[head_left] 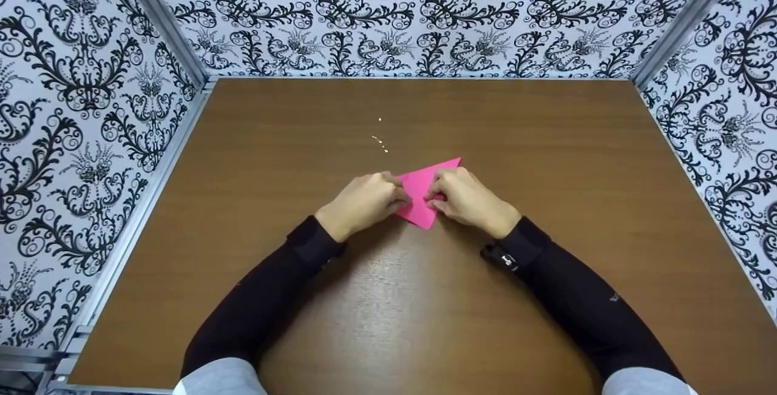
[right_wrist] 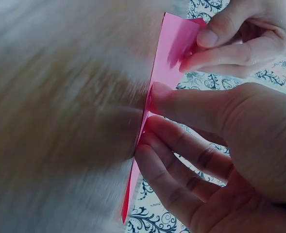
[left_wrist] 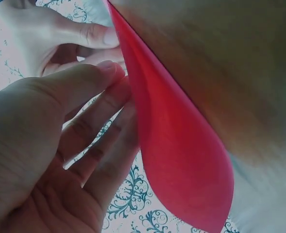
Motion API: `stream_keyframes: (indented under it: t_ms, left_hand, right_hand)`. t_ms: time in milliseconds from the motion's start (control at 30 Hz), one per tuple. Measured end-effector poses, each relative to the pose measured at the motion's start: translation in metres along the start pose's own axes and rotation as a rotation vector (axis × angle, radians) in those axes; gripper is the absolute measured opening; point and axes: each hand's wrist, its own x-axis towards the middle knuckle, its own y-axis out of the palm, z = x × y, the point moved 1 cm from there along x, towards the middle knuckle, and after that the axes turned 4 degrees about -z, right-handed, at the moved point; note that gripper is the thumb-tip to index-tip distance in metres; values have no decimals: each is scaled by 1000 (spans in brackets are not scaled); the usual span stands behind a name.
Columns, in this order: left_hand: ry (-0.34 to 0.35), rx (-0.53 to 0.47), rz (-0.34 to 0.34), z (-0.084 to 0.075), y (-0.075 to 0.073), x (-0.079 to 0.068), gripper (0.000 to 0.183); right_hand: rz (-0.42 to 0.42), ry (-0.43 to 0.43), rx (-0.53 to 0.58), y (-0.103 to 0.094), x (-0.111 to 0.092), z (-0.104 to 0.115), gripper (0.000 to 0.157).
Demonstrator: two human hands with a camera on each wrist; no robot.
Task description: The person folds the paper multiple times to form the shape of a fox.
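A folded sheet of pink paper (head_left: pixel 419 185) is between the hands near the middle of the table, one pointed corner toward the far right. My left hand (head_left: pixel 371 198) pinches its left side between thumb and fingers. On the paper's right part, my right hand (head_left: pixel 464 196) holds it with the thumb near the bent fingertips. In the left wrist view a loose flap of the pink paper (left_wrist: pixel 181 141) bows outward beside the left hand (left_wrist: pixel 70 126). From the right wrist, the paper (right_wrist: pixel 169 53) appears nearly edge-on beside the right hand (right_wrist: pixel 206 150).
The brown wooden table (head_left: pixel 291 122) has small bright specks (head_left: pixel 380 142) beyond the paper. Patterned black-and-white walls (head_left: pixel 388 13) enclose its back and sides, with metal frame posts (head_left: pixel 161 19) at the corners.
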Motion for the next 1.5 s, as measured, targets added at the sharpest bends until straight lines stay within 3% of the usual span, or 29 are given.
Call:
stream_keyframes:
  t_ms: [333, 600, 933, 1233, 1500]
  left_hand:
    - [-23, 95, 21, 8, -10, 21, 19]
    - [-58, 129, 80, 14, -4, 35, 23]
    - [-43, 158, 96, 20, 6, 37, 23]
    - [-68, 105, 94, 24, 11, 35, 25]
    - [-49, 79, 69, 29, 13, 31, 24]
  right_hand:
    - [-5, -13, -6, 0, 0, -3, 6]
    - [-9, -48, -13, 1, -1, -1, 4]
    - [-3, -32, -10, 0, -2, 0, 7]
    - [-8, -35, -20, 0, -1, 0, 8]
    - [-3, -21, -24, 0, -1, 0, 7]
